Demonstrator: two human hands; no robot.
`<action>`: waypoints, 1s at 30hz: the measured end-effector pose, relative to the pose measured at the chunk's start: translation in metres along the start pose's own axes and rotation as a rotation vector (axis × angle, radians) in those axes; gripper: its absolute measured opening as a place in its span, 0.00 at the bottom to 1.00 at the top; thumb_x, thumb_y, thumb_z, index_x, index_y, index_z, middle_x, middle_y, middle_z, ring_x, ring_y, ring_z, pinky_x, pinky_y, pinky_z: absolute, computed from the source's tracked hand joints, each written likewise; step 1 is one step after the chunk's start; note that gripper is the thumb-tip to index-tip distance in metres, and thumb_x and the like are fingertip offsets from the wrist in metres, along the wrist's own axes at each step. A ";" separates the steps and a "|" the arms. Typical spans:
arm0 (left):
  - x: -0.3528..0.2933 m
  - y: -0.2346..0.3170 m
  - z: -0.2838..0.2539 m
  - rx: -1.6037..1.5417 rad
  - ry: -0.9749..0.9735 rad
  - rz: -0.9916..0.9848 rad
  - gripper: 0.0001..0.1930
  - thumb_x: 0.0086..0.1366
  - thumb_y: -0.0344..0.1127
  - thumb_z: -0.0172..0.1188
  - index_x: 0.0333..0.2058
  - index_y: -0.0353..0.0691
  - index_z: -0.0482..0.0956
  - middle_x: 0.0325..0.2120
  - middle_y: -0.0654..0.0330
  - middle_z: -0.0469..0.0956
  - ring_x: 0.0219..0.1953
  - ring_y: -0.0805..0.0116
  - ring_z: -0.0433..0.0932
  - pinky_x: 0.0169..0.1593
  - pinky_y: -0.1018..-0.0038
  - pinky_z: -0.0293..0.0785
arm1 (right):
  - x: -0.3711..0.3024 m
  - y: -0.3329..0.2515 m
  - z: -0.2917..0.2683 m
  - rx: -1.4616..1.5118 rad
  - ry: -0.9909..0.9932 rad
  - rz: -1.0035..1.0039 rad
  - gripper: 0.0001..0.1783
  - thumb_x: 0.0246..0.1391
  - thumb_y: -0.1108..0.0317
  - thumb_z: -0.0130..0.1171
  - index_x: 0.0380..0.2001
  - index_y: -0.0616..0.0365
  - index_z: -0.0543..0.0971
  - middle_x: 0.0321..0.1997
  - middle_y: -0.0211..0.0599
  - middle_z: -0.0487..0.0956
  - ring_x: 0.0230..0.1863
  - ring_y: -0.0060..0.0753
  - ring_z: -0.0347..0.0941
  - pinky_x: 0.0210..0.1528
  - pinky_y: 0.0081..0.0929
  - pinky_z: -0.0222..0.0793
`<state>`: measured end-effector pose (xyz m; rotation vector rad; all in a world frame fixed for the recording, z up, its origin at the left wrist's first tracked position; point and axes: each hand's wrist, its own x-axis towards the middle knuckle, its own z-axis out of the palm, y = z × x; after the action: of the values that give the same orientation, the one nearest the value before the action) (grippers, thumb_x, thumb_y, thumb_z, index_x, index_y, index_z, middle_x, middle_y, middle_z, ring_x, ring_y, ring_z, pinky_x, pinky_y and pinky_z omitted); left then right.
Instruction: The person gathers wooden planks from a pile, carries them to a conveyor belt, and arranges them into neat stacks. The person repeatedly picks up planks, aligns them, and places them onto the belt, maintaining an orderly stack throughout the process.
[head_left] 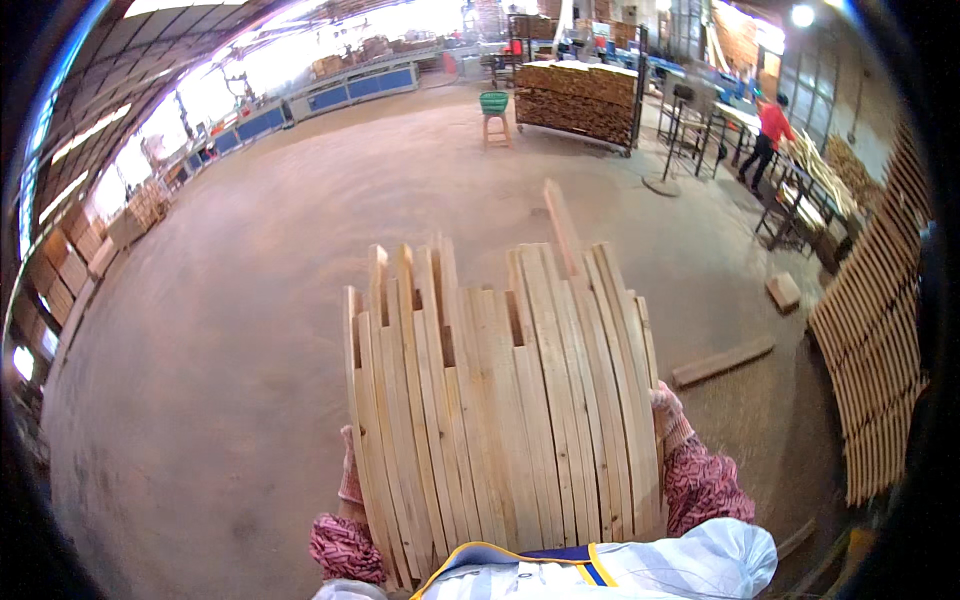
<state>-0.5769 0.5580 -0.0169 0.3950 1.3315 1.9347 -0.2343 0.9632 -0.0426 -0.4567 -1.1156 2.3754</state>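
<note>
A wide bundle of pale wooden slats (500, 420) lies lengthwise in front of me, its far ends uneven. One slat (562, 228) sticks out well beyond the others at the far right. Against the bundle's left side presses my gloved left hand (350, 468), with its fingers mostly hidden by the wood. My right hand (668, 412), in a pinkish glove, grips the right side. Patterned pink sleeves cover both forearms. The slats are squeezed between the two hands, close to my body.
A tall stack of wood (575, 98) stands on a wheeled rack ahead, beside a green-topped stool (494, 120). Slatted wood (875, 340) leans at the right. A plank (724, 362) and a wood block (783, 292) lie on the floor (230, 380). A person in red (772, 135) works far right.
</note>
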 end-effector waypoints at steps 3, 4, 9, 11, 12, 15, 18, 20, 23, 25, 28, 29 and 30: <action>0.010 0.033 0.033 -0.248 0.073 -0.085 0.38 0.61 0.70 0.43 0.53 0.40 0.68 0.46 0.58 0.73 0.46 0.63 0.72 0.48 0.66 0.73 | 0.010 -0.004 -0.006 -0.018 -0.021 0.019 0.23 0.50 0.61 0.63 0.44 0.67 0.72 0.28 0.27 0.76 0.27 0.20 0.73 0.28 0.21 0.73; -0.006 0.048 0.047 -0.355 0.141 -0.113 0.36 0.62 0.69 0.43 0.51 0.39 0.70 0.44 0.58 0.73 0.46 0.63 0.72 0.47 0.66 0.73 | 0.002 -0.014 0.028 -0.041 0.017 0.068 0.23 0.50 0.61 0.62 0.44 0.67 0.72 0.30 0.30 0.78 0.29 0.23 0.75 0.29 0.23 0.75; -0.019 0.088 -0.008 0.249 0.197 0.044 0.31 0.64 0.65 0.45 0.45 0.39 0.74 0.39 0.61 0.76 0.40 0.68 0.73 0.45 0.69 0.73 | -0.003 -0.044 0.134 -0.128 0.153 0.022 0.22 0.49 0.61 0.60 0.42 0.67 0.75 0.35 0.45 0.80 0.29 0.38 0.79 0.27 0.34 0.80; -0.022 0.081 0.004 0.008 0.254 -0.030 0.29 0.66 0.62 0.45 0.44 0.39 0.75 0.37 0.63 0.76 0.39 0.71 0.73 0.44 0.71 0.73 | 0.000 -0.041 0.102 -0.169 0.087 -0.029 0.23 0.49 0.58 0.59 0.42 0.66 0.75 0.33 0.45 0.80 0.30 0.38 0.79 0.27 0.35 0.80; -0.031 0.078 0.001 -0.024 0.289 -0.062 0.28 0.66 0.61 0.46 0.44 0.39 0.75 0.36 0.64 0.76 0.38 0.73 0.73 0.43 0.72 0.73 | 0.003 -0.032 0.098 -0.180 0.125 0.027 0.22 0.52 0.58 0.56 0.43 0.67 0.74 0.34 0.46 0.79 0.30 0.39 0.79 0.28 0.34 0.80; -0.031 0.080 -0.015 -0.099 0.282 -0.078 0.29 0.66 0.62 0.45 0.47 0.40 0.74 0.38 0.64 0.76 0.38 0.74 0.73 0.44 0.73 0.74 | 0.022 -0.032 0.128 -0.327 0.080 0.078 0.25 0.56 0.55 0.49 0.47 0.67 0.72 0.36 0.47 0.78 0.32 0.39 0.79 0.30 0.34 0.80; -0.028 0.059 -0.027 -0.151 0.260 -0.017 0.30 0.65 0.62 0.45 0.48 0.40 0.74 0.40 0.65 0.76 0.40 0.74 0.73 0.46 0.73 0.74 | 0.017 -0.033 0.156 -0.306 0.190 0.128 0.27 0.58 0.54 0.44 0.50 0.67 0.69 0.39 0.49 0.77 0.35 0.39 0.78 0.34 0.33 0.80; -0.022 0.063 -0.015 -0.195 0.195 0.010 0.29 0.65 0.60 0.48 0.48 0.39 0.75 0.41 0.65 0.77 0.41 0.74 0.73 0.46 0.73 0.74 | 0.030 -0.038 0.171 -0.263 0.294 0.114 0.27 0.59 0.53 0.43 0.50 0.66 0.68 0.41 0.49 0.77 0.36 0.39 0.78 0.36 0.33 0.80; -0.022 0.093 0.012 -0.297 0.081 -0.031 0.27 0.65 0.57 0.51 0.50 0.40 0.75 0.43 0.63 0.77 0.44 0.73 0.74 0.48 0.72 0.73 | 0.072 -0.046 0.201 -0.324 0.205 0.086 0.27 0.59 0.53 0.43 0.50 0.66 0.68 0.41 0.49 0.77 0.36 0.39 0.78 0.36 0.33 0.80; -0.022 0.084 0.013 -0.416 0.019 -0.078 0.27 0.65 0.57 0.51 0.50 0.39 0.75 0.45 0.62 0.77 0.46 0.72 0.73 0.50 0.70 0.72 | 0.096 -0.042 0.219 -0.356 0.141 0.089 0.27 0.59 0.53 0.43 0.50 0.66 0.68 0.41 0.49 0.77 0.36 0.39 0.78 0.36 0.33 0.80; -0.020 0.090 0.018 -0.328 0.028 0.009 0.30 0.64 0.59 0.51 0.52 0.39 0.74 0.48 0.60 0.76 0.48 0.70 0.72 0.52 0.69 0.70 | 0.125 -0.035 0.244 -0.392 0.058 0.097 0.27 0.59 0.53 0.43 0.50 0.66 0.68 0.41 0.48 0.77 0.36 0.39 0.78 0.36 0.33 0.80; -0.024 0.090 0.022 -0.266 0.075 0.050 0.31 0.64 0.60 0.51 0.52 0.38 0.74 0.48 0.60 0.76 0.48 0.70 0.72 0.52 0.69 0.70 | 0.131 -0.035 0.250 -0.397 0.035 0.120 0.27 0.59 0.53 0.43 0.50 0.66 0.68 0.41 0.48 0.77 0.36 0.39 0.78 0.36 0.33 0.80; -0.018 0.083 0.015 -0.399 0.058 -0.041 0.30 0.66 0.58 0.48 0.51 0.35 0.73 0.49 0.60 0.75 0.49 0.70 0.71 0.55 0.70 0.69 | 0.135 -0.033 0.256 -0.408 0.014 0.131 0.27 0.59 0.53 0.43 0.50 0.66 0.68 0.41 0.48 0.77 0.36 0.39 0.78 0.36 0.33 0.80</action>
<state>-0.5883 0.5396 0.0667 0.1143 0.9466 2.1277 -0.4613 0.8948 0.1275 -0.7007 -1.6161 2.2436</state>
